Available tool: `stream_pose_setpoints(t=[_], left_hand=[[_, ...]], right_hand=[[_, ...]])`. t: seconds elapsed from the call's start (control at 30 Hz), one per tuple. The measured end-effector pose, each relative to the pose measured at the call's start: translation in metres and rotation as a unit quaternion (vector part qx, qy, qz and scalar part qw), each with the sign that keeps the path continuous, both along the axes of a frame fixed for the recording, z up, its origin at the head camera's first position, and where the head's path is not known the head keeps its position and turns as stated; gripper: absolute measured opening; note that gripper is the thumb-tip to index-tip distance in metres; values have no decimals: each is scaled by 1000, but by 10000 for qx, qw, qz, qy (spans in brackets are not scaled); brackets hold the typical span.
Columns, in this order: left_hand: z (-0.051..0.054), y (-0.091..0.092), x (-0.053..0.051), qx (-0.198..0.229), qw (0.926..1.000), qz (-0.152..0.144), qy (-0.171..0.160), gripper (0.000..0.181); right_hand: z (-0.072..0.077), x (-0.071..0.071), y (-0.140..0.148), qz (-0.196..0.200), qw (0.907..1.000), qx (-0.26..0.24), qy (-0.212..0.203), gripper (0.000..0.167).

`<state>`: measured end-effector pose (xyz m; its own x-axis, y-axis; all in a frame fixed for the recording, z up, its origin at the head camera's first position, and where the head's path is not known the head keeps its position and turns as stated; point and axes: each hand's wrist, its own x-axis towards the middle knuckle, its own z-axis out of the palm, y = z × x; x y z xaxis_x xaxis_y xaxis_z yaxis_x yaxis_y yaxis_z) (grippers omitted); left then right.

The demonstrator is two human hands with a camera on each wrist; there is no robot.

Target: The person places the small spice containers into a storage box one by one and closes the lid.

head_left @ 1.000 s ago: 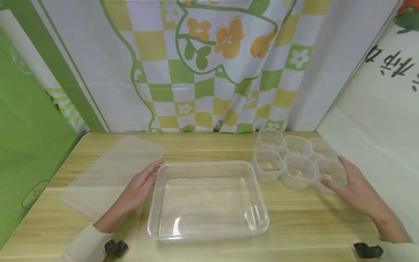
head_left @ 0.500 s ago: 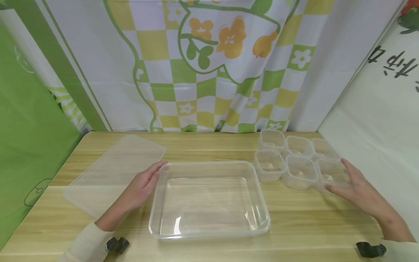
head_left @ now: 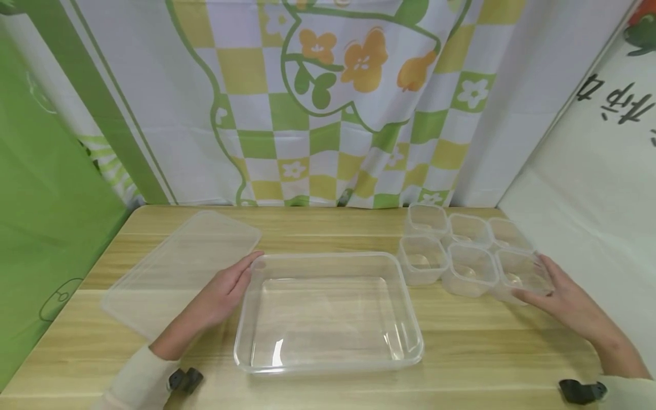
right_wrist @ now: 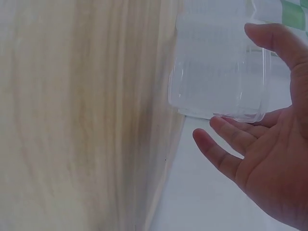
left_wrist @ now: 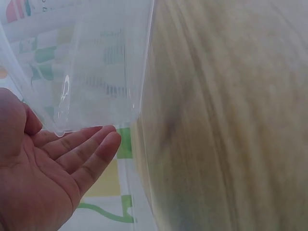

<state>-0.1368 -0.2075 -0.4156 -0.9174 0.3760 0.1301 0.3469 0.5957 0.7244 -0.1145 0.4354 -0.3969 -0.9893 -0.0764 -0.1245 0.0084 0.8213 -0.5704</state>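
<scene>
A clear rectangular plastic box (head_left: pixel 328 369) stands in the middle of the wooden table. My left hand (head_left: pixel 225 291) rests at its far left corner; in the left wrist view the fingers (left_wrist: pixel 98 156) are nearly straight behind the box's end, and the thumb is partly hidden. To the right, several small clear plastic containers stand in two rows. My right hand (head_left: pixel 569 299) is spread around the nearest right container (head_left: pixel 517 279), thumb at its front and index finger at its far right corner. The right wrist view shows the other fingers (right_wrist: pixel 224 154) relaxed beside it.
A flat translucent lid (head_left: pixel 179 273) lies on the table (head_left: pixel 461 359) at the left. A patterned curtain (head_left: pixel 333 114) hangs behind the table's far edge. White cloth (head_left: pixel 594 188) borders the right side, green cloth (head_left: pixel 56 216) the left.
The right hand has shifted slightly right and nearer, its thumb now at the container's front edge. The left hand stays by the box corner. The head view has drifted a little.
</scene>
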Motion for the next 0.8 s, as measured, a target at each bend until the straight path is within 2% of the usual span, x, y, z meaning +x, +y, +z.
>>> stream_pose_setpoints(t=[0.27, 0.43, 0.67, 0.8], left_hand=[[1, 1, 0, -65, 9999, -4, -101, 47], [3, 1, 0, -80, 10000, -43, -32, 47], [4, 2, 1, -257, 9996, -66, 89, 47], [3, 3, 2, -208, 9997, -33, 159, 46]], right_hand=[[-3, 0, 2, 139, 9988, -279, 384, 103], [-5, 3, 2, 119, 9972, -213, 712, 104], [2, 8, 0, 84, 9972, -138, 724, 101], [9, 9, -2, 5, 9969, -148, 768, 100]])
